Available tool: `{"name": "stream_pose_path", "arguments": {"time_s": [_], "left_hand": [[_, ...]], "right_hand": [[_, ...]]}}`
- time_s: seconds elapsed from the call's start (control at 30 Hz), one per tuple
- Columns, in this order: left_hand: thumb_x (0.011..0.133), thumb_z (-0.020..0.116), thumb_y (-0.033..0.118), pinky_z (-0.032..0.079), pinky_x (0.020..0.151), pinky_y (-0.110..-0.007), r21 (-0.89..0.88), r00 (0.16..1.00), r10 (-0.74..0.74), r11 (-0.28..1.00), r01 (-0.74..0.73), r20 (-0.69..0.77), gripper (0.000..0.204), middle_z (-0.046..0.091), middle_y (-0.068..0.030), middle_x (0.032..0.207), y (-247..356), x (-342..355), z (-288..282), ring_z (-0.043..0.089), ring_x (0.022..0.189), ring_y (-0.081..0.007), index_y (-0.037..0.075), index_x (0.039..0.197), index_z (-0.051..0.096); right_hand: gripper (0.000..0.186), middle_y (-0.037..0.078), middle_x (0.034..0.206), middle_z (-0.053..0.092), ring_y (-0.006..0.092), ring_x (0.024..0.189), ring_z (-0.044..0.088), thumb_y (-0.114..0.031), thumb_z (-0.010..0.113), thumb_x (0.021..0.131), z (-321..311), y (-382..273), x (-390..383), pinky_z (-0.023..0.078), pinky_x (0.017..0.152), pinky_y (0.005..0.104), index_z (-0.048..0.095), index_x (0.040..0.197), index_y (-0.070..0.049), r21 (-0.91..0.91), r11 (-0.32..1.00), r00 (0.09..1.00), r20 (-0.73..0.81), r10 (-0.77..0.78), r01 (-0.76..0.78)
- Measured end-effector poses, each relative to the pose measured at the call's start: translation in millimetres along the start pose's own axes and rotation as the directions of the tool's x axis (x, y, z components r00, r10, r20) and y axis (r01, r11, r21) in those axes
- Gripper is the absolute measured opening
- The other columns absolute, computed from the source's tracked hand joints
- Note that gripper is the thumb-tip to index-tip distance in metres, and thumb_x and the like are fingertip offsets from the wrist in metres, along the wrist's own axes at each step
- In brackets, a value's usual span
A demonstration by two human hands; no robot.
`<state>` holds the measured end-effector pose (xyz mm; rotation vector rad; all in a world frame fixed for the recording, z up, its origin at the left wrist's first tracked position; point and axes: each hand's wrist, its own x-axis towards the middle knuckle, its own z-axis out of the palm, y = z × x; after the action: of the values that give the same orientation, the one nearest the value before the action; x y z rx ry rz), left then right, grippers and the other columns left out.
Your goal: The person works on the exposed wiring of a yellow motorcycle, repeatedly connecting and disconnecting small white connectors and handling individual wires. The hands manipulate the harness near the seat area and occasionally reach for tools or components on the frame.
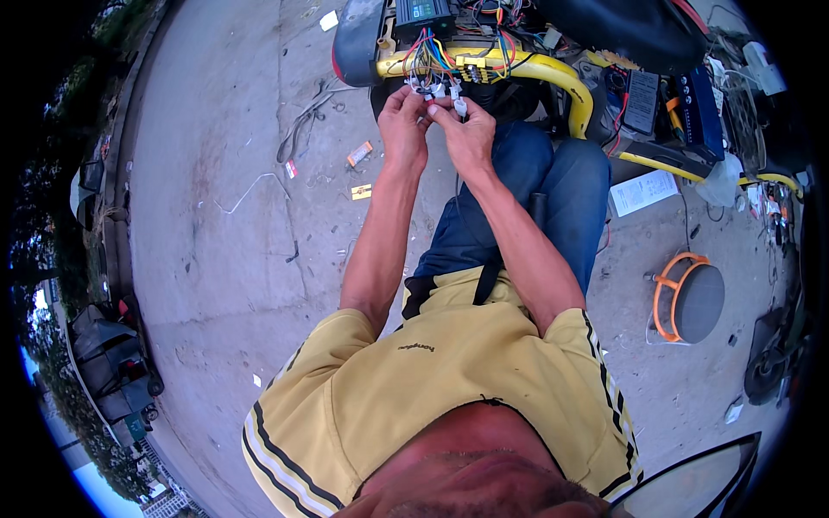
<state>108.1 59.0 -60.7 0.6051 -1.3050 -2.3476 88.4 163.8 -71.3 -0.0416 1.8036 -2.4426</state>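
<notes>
My left hand (pixel 404 131) and my right hand (pixel 467 136) meet beneath a bundle of coloured wires (pixel 429 53). Both are closed, their fingertips pinched together at the white plug connectors (pixel 431 89). A small red piece shows between the fingertips; its kind is too small to make out. Beside my right index finger sits another white connector (pixel 460 105), with a dark cable running down from it. The wires come from a finned black controller box (pixel 423 11) above the yellow tube frame (pixel 540 65) of a vehicle. A yellow terminal block (pixel 473 69) lies against that tube.
A dark seat or cover (pixel 635 30) is at the upper right. Below it are a black meter-like box (pixel 641 101) and a blue box (pixel 699 112). An orange-framed round stool (pixel 691 298) stands right. A strap (pixel 304 121) and small packets (pixel 360 154) lie on the concrete.
</notes>
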Motion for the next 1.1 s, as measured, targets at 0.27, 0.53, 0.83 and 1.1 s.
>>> {"name": "stream_pose_path", "arguments": {"time_s": [0.27,0.53,0.83,1.1], "left_hand": [[0.1,0.064,0.012,0.054,0.08,-0.036,0.006,0.999,-0.032,0.999,0.032,-0.024,0.026,0.069,-0.0039,0.101,1.4,4.7,-5.0,0.066,0.089,-0.0146,0.006,0.124,0.057],[0.1,0.064,0.013,0.054,0.081,-0.036,0.014,0.999,-0.028,0.999,0.029,-0.027,0.027,0.068,-0.0035,0.101,6.7,4.0,-4.4,0.066,0.089,-0.0142,0.006,0.125,0.056],[0.101,0.064,0.013,0.054,0.083,-0.037,0.012,0.999,-0.041,0.999,0.042,-0.026,0.028,0.067,-0.0031,0.102,9.3,4.0,-7.8,0.065,0.09,-0.0152,0.005,0.127,0.057],[0.101,0.066,0.015,0.054,0.08,-0.035,-0.005,0.998,-0.052,0.999,0.052,-0.044,0.025,0.068,-0.0024,0.1,13.6,0.8,-4.3,0.065,0.089,-0.0145,0.007,0.123,0.059]], "right_hand": [[0.031,0.0,0.091,0.068,0.0073,0.08,0.055,-0.009,0.074,0.092,-11.5,9.2,16.2,0.047,0.072,0.0248,0.072,0.12,0.003,-0.035,0.996,0.992,-0.095,-0.082,0.079],[0.031,-0.006,0.08,0.059,0.0019,0.064,0.045,-0.013,0.075,0.095,-18.7,-2.4,18.3,0.036,0.055,0.0222,0.073,0.123,0.0,0.002,1.0,0.999,0.045,-0.01,0.01],[0.026,-0.008,0.07,0.044,0.001,0.053,0.036,-0.018,0.065,0.103,-34.0,-11.5,16.5,0.025,0.046,0.0203,0.072,0.119,0.001,0.263,0.95,0.966,0.237,0.104,-0.167],[0.031,-0.003,0.077,0.053,0.0044,0.06,0.045,-0.014,0.067,0.098,-39.8,-7.9,22.2,0.035,0.054,0.0225,0.068,0.124,0.003,0.129,0.984,0.98,0.173,0.102,-0.125]]}}
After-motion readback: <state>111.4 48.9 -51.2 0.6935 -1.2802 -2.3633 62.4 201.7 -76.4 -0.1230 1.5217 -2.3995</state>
